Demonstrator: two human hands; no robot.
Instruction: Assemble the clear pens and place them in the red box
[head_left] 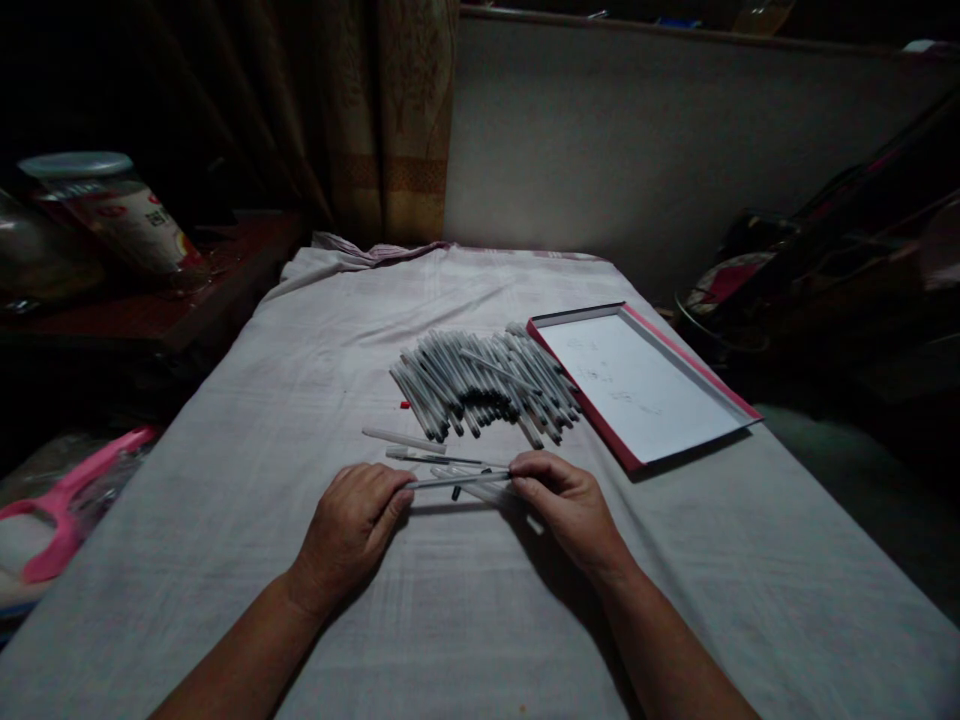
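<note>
Between my two hands a slim pen [459, 481] is stretched level just above the cloth. My left hand [351, 525] is closed on its left end, thumb against the fingers. At the other end, my right hand [568, 500] pinches it with thumb and fingertips. Right behind lie loose pen parts: a clear barrel [403, 440], a dark refill [442, 458] and a small black cap [456, 492]. Farther back, a big pile of clear pens with black ends [480, 380] is spread out. A small red piece [405, 405] lies at the pile's left.
A shallow red-edged box lid [652, 385] with a white inside lies right of the pile. The table wears a pale checked cloth [300, 380]. On the left stand a dark side table with a lidded jar [124, 215] and a pink handle [75, 500].
</note>
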